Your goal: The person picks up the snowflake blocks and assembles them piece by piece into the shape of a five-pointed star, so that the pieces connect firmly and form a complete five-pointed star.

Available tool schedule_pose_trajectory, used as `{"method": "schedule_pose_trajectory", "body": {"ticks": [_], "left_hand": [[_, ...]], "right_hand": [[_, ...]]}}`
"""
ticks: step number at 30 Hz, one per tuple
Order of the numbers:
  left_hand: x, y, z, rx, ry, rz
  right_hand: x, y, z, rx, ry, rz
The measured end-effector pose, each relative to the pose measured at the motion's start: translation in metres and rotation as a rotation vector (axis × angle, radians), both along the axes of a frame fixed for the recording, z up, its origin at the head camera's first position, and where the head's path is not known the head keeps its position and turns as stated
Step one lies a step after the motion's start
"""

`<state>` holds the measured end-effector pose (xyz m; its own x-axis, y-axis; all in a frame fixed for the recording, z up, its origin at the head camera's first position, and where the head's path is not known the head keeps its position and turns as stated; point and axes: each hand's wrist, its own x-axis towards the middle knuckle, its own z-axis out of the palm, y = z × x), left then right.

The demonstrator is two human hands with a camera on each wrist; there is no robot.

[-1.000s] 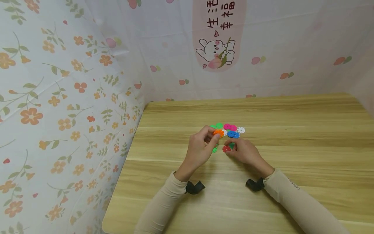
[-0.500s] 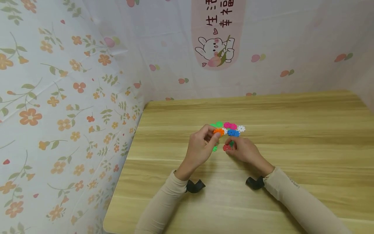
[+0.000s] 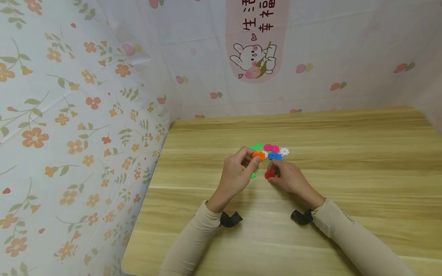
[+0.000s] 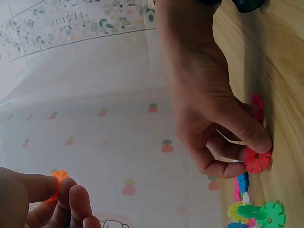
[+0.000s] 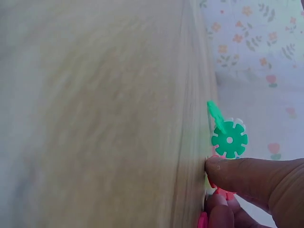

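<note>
In the head view my left hand [image 3: 236, 172] pinches an orange notched plastic snowflake disc [image 3: 258, 155] between thumb and fingers, held above the table. My right hand [image 3: 291, 178] pinches a red snowflake disc [image 3: 269, 174] close to the tabletop, just right of the left hand. The left wrist view shows the same red disc [image 4: 257, 161] between the right thumb and curled fingers, and the orange disc [image 4: 60, 176] at the left fingertips. A green disc with another green one slotted into it [image 4: 273, 216] stands nearby; the right wrist view shows a green pair [image 5: 229, 139] beyond the right thumb.
Behind the hands lie pink discs [image 3: 271, 148], blue discs [image 3: 272, 156], a white disc [image 3: 284, 151] and green discs [image 3: 258, 146]. Black curved pieces [image 3: 231, 219] sit at both wrists. Patterned cloth [image 3: 207, 57] hangs along the table's back and left sides.
The right fingers have shifted a little and the red disc has turned slightly in them, covering more of a green disc behind. The left hand keeps its hold on the orange disc.
</note>
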<state>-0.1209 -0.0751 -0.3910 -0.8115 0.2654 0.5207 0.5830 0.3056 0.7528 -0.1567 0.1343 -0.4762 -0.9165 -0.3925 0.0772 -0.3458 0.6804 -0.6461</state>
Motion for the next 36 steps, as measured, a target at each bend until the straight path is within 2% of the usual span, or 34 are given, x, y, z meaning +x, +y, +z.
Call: {"method": "schedule_pose_trajectory", "body": {"ticks": [9, 16, 20, 23, 25, 31, 36], "left_hand": [[0.001, 0.001, -0.002, -0.011, -0.009, -0.002], [0.0, 0.002, -0.002, -0.019, -0.008, -0.012], [0.0, 0.003, -0.001, -0.026, -0.013, -0.016], [0.0, 0.004, -0.001, -0.03, -0.023, -0.014], [-0.001, 0.005, -0.001, -0.029, -0.032, -0.016], [0.001, 0.007, 0.0, -0.03, -0.055, -0.022], [0.001, 0.008, 0.001, -0.052, -0.05, -0.015]], "right_hand": [[0.005, 0.003, 0.002, 0.008, 0.0, -0.005], [0.007, 0.011, 0.014, -0.082, -0.088, -0.035], [0.007, 0.019, 0.028, -0.228, -0.198, -0.069], [0.008, 0.025, 0.04, -0.406, -0.299, -0.07], [0.009, 0.027, 0.049, -0.51, -0.327, -0.061], [0.016, 0.03, 0.071, -0.718, -0.323, -0.036], [0.023, 0.027, 0.087, -0.807, -0.309, -0.031]]}}
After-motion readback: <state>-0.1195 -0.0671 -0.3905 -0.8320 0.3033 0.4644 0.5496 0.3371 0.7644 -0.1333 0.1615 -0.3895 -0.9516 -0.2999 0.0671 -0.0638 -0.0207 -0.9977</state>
